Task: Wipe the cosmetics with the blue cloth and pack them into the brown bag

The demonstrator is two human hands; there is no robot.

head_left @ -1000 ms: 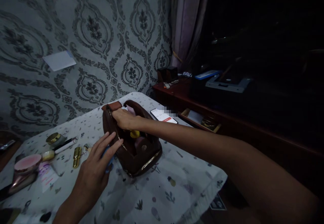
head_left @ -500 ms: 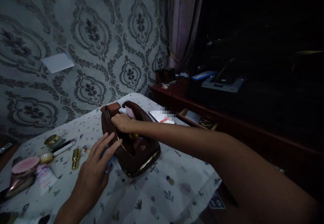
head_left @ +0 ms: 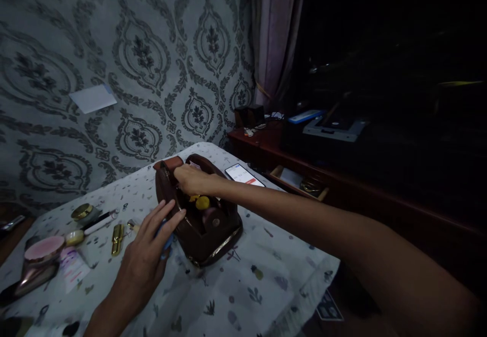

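- Hands well apart: right hand (head_left: 196, 179) down inside the brown bag (head_left: 198, 243), left hand (head_left: 142, 258) along its outer left side.
- Right fingertips hidden by the bag's left wall and the hand itself; can't tell whether clamped on anything. Forearm crossing over the bag's right edge.
- Left fingers extended and slightly spread, tips at the zipped left edge. Blue item (head_left: 167, 239) partly covered by the same hand; can't tell if gripped.
- Bag mouth wide open, sitting on the white patterned tablecloth (head_left: 198, 296), toward the far end of the table.
- Inside the bag: round yellow piece (head_left: 203, 203) below the right wrist, pale card-like piece (head_left: 195, 165) behind the hand.
- Orange-brown piece (head_left: 168, 163) at the bag's far left corner.
- Lit phone (head_left: 243, 174) flat on the cloth, just right of the bag.
- Left of the left hand: gold tube (head_left: 117, 239), gold-lidded jar (head_left: 84, 212), slim white stick (head_left: 99, 223), small yellowish jar (head_left: 74, 237), white-and-purple squeeze tube (head_left: 72, 268), pink round-faced item (head_left: 44, 248).
- Beyond the phone: drawer (head_left: 323, 195) pulled partly out of the dark red desk (head_left: 258, 144), with coiled stuff inside.
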